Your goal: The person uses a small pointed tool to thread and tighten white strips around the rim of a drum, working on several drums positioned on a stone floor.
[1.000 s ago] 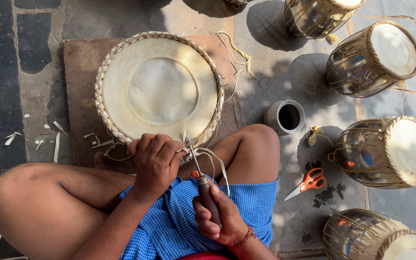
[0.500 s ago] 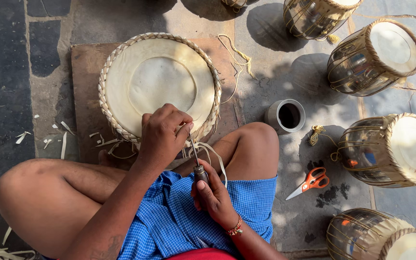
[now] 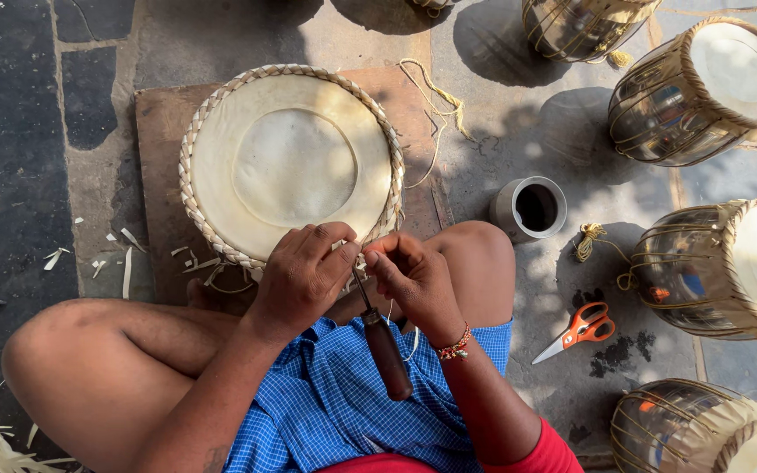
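Head view, frame centre: left hand (image 3: 304, 276) and right hand (image 3: 413, 280), fingers pinched together on a thin lace at the drum head (image 3: 291, 162) rim. Wooden-handled awl (image 3: 383, 346) hangs between them. Risk: its point slipping could pierce the skin or my fingers.

Near the drum head (image 3: 291, 166), its near rim is hidden under the left hand (image 3: 304, 278) and right hand (image 3: 413, 282), the metal tip of the wooden-handled tool (image 3: 385, 346) disappears between their fingers, and the far metal drum (image 3: 584, 26) is cut by the top edge.
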